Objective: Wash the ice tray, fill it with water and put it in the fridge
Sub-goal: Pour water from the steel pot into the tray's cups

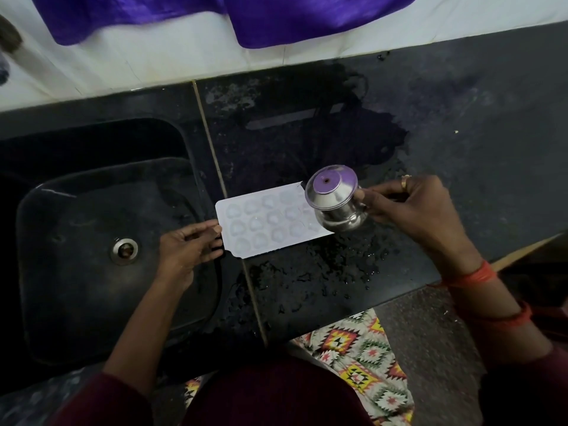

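Ice tray: the white ice tray (270, 221) is being kept flat on the dark surface (461, 133), just at 3 o'clock of the sink (92, 241), with its long side running from 9 o'clock toward 3 o'clock
Tray cells: three rows of rounded cells are being shown glossy; whether water is being held in them cannot be told
Left hand: the tray's short edge at 9 o'clock is being pinched by the left hand (187, 247), thumb on top and fingers curled beneath, the hand being held over the sink's rim
Right hand: a small steel pot (336, 201) is being gripped by the right hand (415, 207), fingers curled round its body from 3 o'clock; a ring (405, 181) and red bangles (473, 276) are being worn
Pot: it is being held tilted above the tray's 3 o'clock end, its mouth being turned toward 10 o'clock and the camera; whether water is being poured cannot be told
Surface: a wet patch (307, 272) and scattered drops are being shown around the tray, from 12 o'clock round to 6 o'clock
Sink: the metal drain (124, 250) is being seen at 9 o'clock of the left hand
Background: purple cloth (307, 16) is being seen draped at 12 o'clock, beyond the surface
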Demonstrator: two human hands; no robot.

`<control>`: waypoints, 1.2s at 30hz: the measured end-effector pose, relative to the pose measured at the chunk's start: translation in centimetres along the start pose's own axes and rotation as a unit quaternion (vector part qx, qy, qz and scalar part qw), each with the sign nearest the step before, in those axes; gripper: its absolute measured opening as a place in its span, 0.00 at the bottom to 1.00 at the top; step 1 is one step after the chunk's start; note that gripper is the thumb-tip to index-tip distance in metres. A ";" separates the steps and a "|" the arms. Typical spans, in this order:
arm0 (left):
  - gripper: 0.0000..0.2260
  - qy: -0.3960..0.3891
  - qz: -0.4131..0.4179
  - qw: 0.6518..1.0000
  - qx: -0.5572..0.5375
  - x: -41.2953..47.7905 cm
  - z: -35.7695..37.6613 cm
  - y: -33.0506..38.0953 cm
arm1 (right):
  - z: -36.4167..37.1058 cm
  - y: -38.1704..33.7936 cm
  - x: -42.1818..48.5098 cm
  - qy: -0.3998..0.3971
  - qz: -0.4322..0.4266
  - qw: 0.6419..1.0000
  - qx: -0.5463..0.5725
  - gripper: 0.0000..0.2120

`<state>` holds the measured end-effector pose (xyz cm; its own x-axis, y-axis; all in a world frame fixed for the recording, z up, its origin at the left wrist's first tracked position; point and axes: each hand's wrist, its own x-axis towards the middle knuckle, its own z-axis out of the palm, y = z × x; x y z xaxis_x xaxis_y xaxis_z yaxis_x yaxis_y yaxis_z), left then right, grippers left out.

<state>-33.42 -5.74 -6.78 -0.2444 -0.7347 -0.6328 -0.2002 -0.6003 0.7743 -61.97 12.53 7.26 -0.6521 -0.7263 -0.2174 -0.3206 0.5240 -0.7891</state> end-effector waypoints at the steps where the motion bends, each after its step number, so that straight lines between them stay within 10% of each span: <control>1: 0.08 -0.001 0.000 1.000 0.001 0.0 0.0 0.0 | 0.0 0.0 0.0 -0.003 0.006 1.000 0.019 0.18; 10: 0.08 -0.007 0.000 1.000 0.004 -0.3 0.0 0.1 | -0.4 -0.4 -0.7 -0.018 0.005 0.994 0.112 0.16; 36: 0.09 -0.004 -0.002 1.000 0.009 -0.3 0.0 0.0 | -1.0 0.1 -2.1 0.004 -0.017 0.997 -0.075 0.13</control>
<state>-33.30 -5.50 -6.59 -0.2507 -0.7299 -0.6359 -0.2181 -0.5974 0.7717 -61.38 14.53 8.24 -0.6447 -0.7414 -0.1865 -0.4409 0.5599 -0.7016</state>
